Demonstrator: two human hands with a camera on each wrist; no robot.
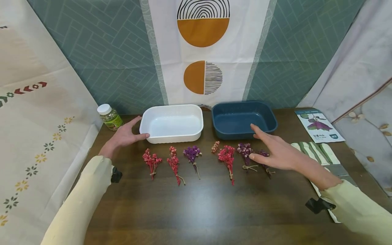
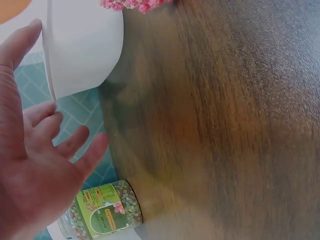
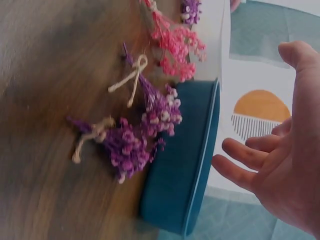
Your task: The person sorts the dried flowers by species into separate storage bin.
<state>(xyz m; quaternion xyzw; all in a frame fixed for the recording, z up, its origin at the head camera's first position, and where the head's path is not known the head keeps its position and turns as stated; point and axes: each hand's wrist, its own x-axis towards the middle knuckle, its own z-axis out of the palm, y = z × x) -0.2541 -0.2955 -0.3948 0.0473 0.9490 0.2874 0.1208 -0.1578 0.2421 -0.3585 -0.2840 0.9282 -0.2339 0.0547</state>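
My left hand (image 1: 125, 133) is at the left end of a white rectangular dish (image 1: 172, 140), thumb by its front corner and index finger by its far left edge. In the left wrist view, the fingertips meet or nearly meet the rim. Over the front right of a dark blue dish (image 1: 245, 135) hovers my right hand (image 1: 280, 151), fingers spread and holding nothing. Below it lie two purple dried-flower bunches (image 3: 162, 110), partly covered by the hand in the head view. A pink bunch (image 1: 227, 156) and a small peach sprig (image 1: 215, 147) lie to their left.
Before the white dish lie two pink bunches (image 1: 152, 161) (image 1: 173, 163) and a purple bunch (image 1: 192, 154). A white-lidded jar (image 1: 111, 117) stands behind my left hand. At right are a seed packet (image 1: 320, 126) and striped gloves (image 1: 321, 153). A patterned cloth (image 1: 122, 68) hangs behind.
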